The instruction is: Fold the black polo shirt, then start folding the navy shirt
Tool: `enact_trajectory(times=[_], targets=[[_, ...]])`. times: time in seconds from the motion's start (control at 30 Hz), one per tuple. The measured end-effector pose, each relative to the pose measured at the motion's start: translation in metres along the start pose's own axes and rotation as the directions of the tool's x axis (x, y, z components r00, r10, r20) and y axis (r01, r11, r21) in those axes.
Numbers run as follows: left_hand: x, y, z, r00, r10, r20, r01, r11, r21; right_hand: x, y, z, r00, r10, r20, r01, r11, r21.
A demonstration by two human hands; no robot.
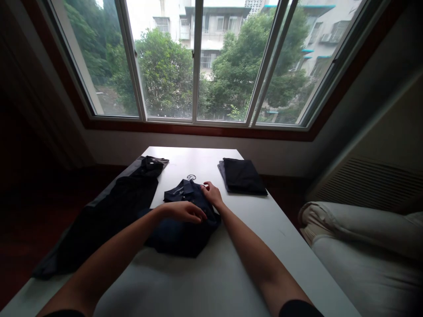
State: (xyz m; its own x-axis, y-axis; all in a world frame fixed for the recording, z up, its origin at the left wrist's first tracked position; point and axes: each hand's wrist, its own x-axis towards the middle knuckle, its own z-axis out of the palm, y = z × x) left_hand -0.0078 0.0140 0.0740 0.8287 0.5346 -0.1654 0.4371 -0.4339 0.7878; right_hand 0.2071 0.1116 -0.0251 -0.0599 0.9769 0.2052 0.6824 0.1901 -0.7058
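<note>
A dark navy collared shirt [180,240], partly folded, lies in the middle of the white table [172,286], its collar facing the window. Across its front reaches my left hand [185,211], fingers bent down and closed on the fabric near the buttons. My right hand [213,194] rests at the shirt's right shoulder beside the collar, with its fingers curved and a little apart. A small ring-shaped object [191,177] sits just beyond the collar; I cannot make out what it is.
Dark garments [109,215] are spread along the table's left side, hanging over its edge. A folded stack of dark clothes [244,176] lies at the far right corner. Beyond the table is a wide window [194,79]; to the right stands a pale padded seat [366,251].
</note>
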Motion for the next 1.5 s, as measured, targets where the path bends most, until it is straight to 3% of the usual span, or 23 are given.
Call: enact_trajectory(times=[0.03, 0.07, 0.1, 0.17, 0.23, 0.37, 0.43, 0.47, 0.57, 0.63, 0.7, 0.83, 0.9, 0.97, 1.07, 1.17, 1.27, 1.37, 1.43, 1.5], targets=[[0.002, -0.002, 0.0, 0.995, -0.038, -0.098, 0.044, 0.997, 0.06, -0.003, 0.003, -0.001, 1.0, -0.007, -0.008, 0.007, 0.999, -0.05], [0.003, -0.009, -0.002, 0.963, -0.096, -0.253, 0.132, 0.983, 0.13, -0.005, 0.005, -0.002, 1.0, -0.021, -0.02, 0.019, 0.994, -0.111], [0.003, -0.019, -0.006, 0.894, -0.148, -0.423, 0.246, 0.951, 0.186, -0.008, 0.008, -0.003, 0.999, -0.034, -0.033, 0.028, 0.984, -0.176], [0.001, -0.047, -0.013, 0.704, -0.211, -0.678, 0.475, 0.85, 0.229, -0.011, 0.011, -0.002, 0.998, -0.041, -0.053, 0.024, 0.958, -0.286], [-0.005, -0.075, -0.016, 0.575, -0.259, -0.776, 0.623, 0.753, 0.211, -0.012, 0.014, 0.0, 0.998, -0.037, -0.055, 0.016, 0.939, -0.343], [-0.019, -0.108, -0.008, 0.431, -0.347, -0.833, 0.745, 0.658, 0.111, -0.009, 0.016, 0.006, 0.997, -0.077, -0.027, 0.064, 0.942, -0.329], [-0.023, -0.112, -0.003, 0.392, -0.355, -0.849, 0.753, 0.654, 0.074, -0.007, 0.016, 0.006, 0.994, -0.106, -0.016, 0.097, 0.953, -0.285], [-0.024, -0.112, -0.002, 0.399, -0.354, -0.846, 0.745, 0.663, 0.075, -0.005, 0.015, 0.005, 0.994, -0.112, -0.02, 0.103, 0.962, -0.253], [-0.024, -0.112, -0.002, 0.492, -0.348, -0.798, 0.671, 0.735, 0.094, -0.002, 0.017, -0.003, 0.993, -0.059, -0.098, 0.048, 0.993, -0.107], [-0.024, -0.114, -0.004, 0.509, -0.343, -0.789, 0.6, 0.799, 0.039, 0.001, 0.02, -0.012, 0.982, 0.009, -0.191, -0.01, 1.0, -0.001], [-0.025, -0.116, -0.007, 0.451, -0.314, -0.835, 0.524, 0.851, -0.037, 0.004, 0.025, -0.022, 0.954, 0.08, -0.29, -0.061, 0.995, 0.074], [-0.025, -0.112, -0.012, 0.269, -0.147, -0.952, 0.367, 0.929, -0.04, 0.007, 0.033, -0.032, 0.912, 0.147, -0.384, -0.102, 0.986, 0.134], [-0.024, -0.107, -0.013, 0.227, -0.098, -0.969, 0.298, 0.954, -0.027, 0.008, 0.034, -0.032, 0.914, 0.114, -0.39, -0.072, 0.99, 0.122], [-0.023, -0.102, -0.014, 0.234, -0.113, -0.966, 0.221, 0.973, -0.06, 0.009, 0.036, -0.031, 0.913, 0.073, -0.402, -0.04, 0.995, 0.088], [-0.021, -0.088, -0.014, 0.323, -0.128, -0.938, 0.065, 0.991, -0.113, 0.011, 0.04, -0.036, 0.91, 0.019, -0.414, -0.013, 1.0, 0.016], [-0.021, -0.06, -0.015, 0.397, -0.043, -0.917, -0.038, 0.997, -0.063, 0.014, 0.041, -0.046, 0.923, -0.058, -0.382, 0.058, 0.998, -0.01], [-0.022, -0.024, -0.014, 0.455, 0.092, -0.886, -0.078, 0.995, 0.064, 0.015, 0.034, -0.052, 0.929, -0.23, -0.289, 0.243, 0.97, 0.006], [-0.026, 0.005, -0.013, 0.531, 0.201, -0.823, -0.154, 0.978, 0.14, 0.012, 0.019, -0.054, 0.891, -0.415, -0.185, 0.427, 0.904, 0.031], [-0.029, 0.015, -0.012, 0.542, 0.234, -0.807, -0.189, 0.97, 0.154, 0.007, 0.009, -0.053, 0.868, -0.481, -0.119, 0.49, 0.87, 0.057], [-0.031, 0.017, -0.014, 0.514, 0.229, -0.826, -0.189, 0.97, 0.152, 0.002, 0.001, -0.051, 0.874, -0.487, -0.012, 0.485, 0.868, 0.106]])
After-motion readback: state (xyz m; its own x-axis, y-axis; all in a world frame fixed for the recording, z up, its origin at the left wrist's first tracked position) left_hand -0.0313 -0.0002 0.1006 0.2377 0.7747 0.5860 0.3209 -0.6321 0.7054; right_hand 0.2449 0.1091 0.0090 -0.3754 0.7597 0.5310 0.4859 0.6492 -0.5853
